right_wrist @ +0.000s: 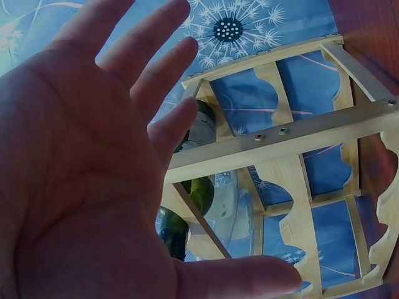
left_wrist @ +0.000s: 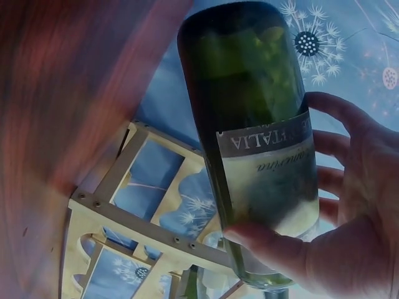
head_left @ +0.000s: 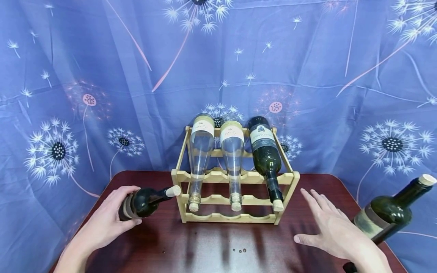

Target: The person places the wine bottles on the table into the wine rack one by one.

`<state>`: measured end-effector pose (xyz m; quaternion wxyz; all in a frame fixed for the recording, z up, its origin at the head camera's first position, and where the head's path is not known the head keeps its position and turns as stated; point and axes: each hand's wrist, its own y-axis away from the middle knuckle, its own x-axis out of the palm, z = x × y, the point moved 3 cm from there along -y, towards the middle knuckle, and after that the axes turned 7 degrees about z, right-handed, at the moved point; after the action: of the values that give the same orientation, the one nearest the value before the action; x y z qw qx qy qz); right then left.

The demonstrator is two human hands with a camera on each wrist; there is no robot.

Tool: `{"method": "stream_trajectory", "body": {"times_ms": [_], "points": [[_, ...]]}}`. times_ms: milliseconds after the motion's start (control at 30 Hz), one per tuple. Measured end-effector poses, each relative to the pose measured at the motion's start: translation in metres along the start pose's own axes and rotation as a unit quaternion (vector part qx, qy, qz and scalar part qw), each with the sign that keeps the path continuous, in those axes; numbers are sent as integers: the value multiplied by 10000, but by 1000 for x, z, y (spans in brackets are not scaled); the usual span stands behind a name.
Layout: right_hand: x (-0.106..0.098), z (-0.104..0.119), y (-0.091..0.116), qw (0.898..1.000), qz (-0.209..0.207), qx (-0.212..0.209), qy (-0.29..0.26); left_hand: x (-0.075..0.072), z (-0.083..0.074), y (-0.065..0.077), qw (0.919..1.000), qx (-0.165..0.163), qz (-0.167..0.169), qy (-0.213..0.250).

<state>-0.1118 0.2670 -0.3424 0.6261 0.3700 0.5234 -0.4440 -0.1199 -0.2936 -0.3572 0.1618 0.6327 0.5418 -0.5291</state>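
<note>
My left hand grips a dark green wine bottle round its body, left of the wooden wine rack. The bottle is tilted, its corked neck pointing toward the rack. In the left wrist view, its cream-and-grey label shows upside down, with the thumb and fingers on either side. My right hand is spread, holding nothing, just right of the rack. Two clear bottles, a left one and a middle one, lie corked on the rack's top tier beside a dark green bottle.
Another corked green bottle stands at the far right, partly hidden by my right hand. Part of a dark object shows below that wrist. Small brown spots dot the reddish table. A blue dandelion-print curtain hangs behind.
</note>
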Motion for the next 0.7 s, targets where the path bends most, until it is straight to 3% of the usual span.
{"method": "stream_trajectory", "body": {"times_ms": [233,433,700], "points": [[1,0,0,10000,1,-19,15,4,-1,-2,9991,110,116,-392],[2,-1,-2,10000,93,32,11,7,-1,-3,9978,313,167,-562],[3,-2,-1,10000,70,-13,26,11,-2,-2,9969,310,316,-655]]}}
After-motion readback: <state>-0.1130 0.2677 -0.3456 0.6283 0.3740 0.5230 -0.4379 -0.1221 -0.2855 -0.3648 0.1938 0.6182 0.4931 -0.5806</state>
